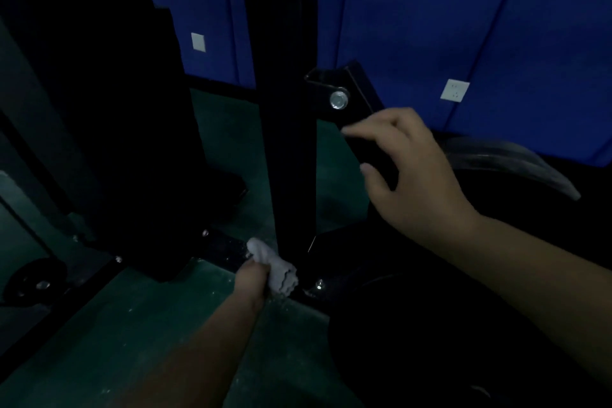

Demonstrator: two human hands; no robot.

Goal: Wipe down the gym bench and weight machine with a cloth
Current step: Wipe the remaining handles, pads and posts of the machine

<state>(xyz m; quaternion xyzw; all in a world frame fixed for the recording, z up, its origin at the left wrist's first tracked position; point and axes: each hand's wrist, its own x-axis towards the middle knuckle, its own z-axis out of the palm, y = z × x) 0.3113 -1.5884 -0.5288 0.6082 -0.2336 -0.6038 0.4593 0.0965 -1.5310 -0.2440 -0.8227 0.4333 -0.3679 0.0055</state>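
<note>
Left forearm extends from the lower edge; left hand (252,278) grips a bunched pale cloth (273,265), pressed against the black base bar (225,247) of the weight machine at the foot of its upright post (288,142). Right hand (410,172) holds the angled black brace (367,129), fingers and thumb curled round it below a silver bolt (338,100). Green floor (165,325) shows pale specks. Blue wall (414,26) behind.
</note>
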